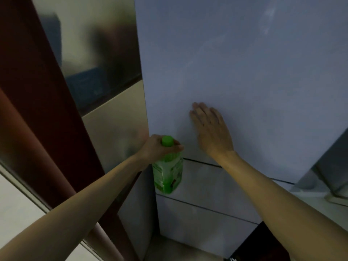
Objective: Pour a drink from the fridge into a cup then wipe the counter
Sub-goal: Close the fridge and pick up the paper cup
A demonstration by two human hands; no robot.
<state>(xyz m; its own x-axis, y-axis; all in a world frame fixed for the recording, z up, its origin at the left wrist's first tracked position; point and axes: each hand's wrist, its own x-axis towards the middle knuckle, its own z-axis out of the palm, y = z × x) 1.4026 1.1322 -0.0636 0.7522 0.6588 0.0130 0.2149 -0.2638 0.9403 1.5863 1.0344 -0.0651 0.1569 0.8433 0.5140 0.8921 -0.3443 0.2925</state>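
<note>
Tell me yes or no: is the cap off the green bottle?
No, the green cap sits on the bottle, whose neck the left hand grips.

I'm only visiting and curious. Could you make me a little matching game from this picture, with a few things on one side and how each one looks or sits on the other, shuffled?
Things
1. left hand
2. right hand
3. bottle cap
4. fridge door

Descriptions
A. pale blue-grey
B. grips the green bottle at its neck
C. bright green
D. lies flat on the door, fingers straight

Pairs: 1-B; 2-D; 3-C; 4-A
</note>
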